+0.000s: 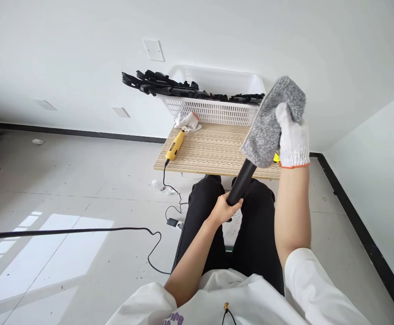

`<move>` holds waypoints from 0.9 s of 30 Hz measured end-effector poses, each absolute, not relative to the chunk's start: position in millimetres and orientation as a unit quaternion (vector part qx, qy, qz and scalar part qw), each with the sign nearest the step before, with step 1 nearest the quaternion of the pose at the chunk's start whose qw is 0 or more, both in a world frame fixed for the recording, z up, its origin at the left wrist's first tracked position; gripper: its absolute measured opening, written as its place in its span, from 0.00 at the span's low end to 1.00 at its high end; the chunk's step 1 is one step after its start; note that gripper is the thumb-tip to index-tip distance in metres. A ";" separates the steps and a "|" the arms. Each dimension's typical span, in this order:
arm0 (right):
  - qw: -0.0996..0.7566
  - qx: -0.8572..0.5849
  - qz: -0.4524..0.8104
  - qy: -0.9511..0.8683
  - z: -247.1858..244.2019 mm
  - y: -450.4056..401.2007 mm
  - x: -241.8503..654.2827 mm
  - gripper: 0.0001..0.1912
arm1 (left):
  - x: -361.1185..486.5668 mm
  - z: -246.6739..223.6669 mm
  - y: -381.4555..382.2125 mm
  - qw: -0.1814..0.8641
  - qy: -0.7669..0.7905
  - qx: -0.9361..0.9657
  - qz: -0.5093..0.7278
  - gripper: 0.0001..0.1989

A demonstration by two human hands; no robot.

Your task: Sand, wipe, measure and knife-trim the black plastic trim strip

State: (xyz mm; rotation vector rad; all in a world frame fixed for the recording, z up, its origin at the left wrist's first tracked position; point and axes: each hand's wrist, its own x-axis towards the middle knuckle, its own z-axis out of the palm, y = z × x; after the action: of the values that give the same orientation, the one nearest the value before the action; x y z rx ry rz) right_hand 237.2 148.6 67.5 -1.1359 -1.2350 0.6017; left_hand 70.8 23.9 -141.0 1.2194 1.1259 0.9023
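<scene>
In the head view, the person's left hand [224,208], uncovered, is curled around the lower end of a long black bar [241,184], which slants up and away between the two hands. The right hand [292,137], in a white knit glove with orange edging, grips a fuzzy grey cloth [263,131] that hides the bar's upper end. Beyond, on the striped wooden counter [213,146], a yellow corded tool [175,145] lies near a white slatted plastic basket [213,113].

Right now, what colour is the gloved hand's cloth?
The cloth is mottled grey; head view shows it.
</scene>
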 end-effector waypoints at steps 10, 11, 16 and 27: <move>0.662 -0.436 0.317 -0.520 69.6 141.7 236.9 0.17 | 71.0 -143.3 23.0 0.587 0.488 0.529 0.370 0.17; 0.676 -0.435 0.316 -0.504 69.4 141.7 237.8 0.17 | 70.9 -143.1 22.7 0.586 0.487 0.534 0.367 0.18; 0.647 -0.445 0.327 -0.525 68.4 136.8 238.5 0.14 | 70.1 -140.6 23.3 0.580 0.490 0.533 0.373 0.17; 0.652 -0.465 0.279 -0.529 64.6 138.9 238.3 0.14 | 71.6 -136.6 21.9 0.582 0.493 0.537 0.360 0.17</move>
State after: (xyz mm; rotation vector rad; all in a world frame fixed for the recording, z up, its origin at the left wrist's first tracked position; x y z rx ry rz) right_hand 238.3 138.9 64.6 -1.0566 -1.2012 0.6344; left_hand 71.6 21.9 -136.6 1.2548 1.1512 0.8404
